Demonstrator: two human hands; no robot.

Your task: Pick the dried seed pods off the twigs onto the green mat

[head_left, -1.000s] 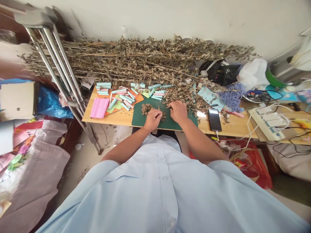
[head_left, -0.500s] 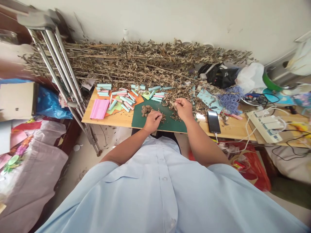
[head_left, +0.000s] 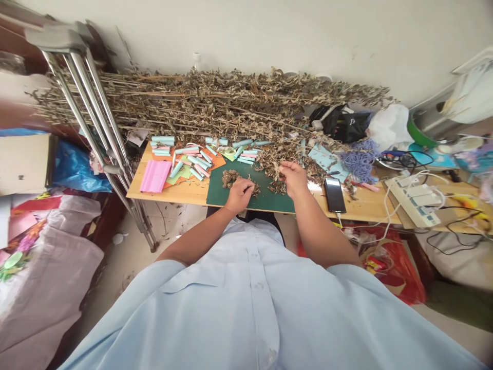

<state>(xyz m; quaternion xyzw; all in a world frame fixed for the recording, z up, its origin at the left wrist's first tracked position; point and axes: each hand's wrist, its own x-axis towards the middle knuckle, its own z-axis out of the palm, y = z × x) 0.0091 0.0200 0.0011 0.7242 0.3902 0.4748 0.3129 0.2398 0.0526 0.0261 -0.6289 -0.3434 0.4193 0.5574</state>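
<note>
Two hands, dried leaves [head_left: 276,168], one green mat [head_left: 217,195].
Right hand [head_left: 295,180]: fingers pinched on leaves, leaf pile [head_left: 287,150] just beyond the fingertips. Left hand [head_left: 239,195]: fingers curled on the mat, just beside brown clump [head_left: 230,177]; can't tell from here if gripping. Surface [head_left: 188,195] also has one phone [head_left: 334,195], one pink sheet [head_left: 155,176]. Leaves too many to count.

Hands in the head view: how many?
2. The left hand is over the green mat, beside the brown clump; the right hand is at the loose dried leaves. No others show.
</note>
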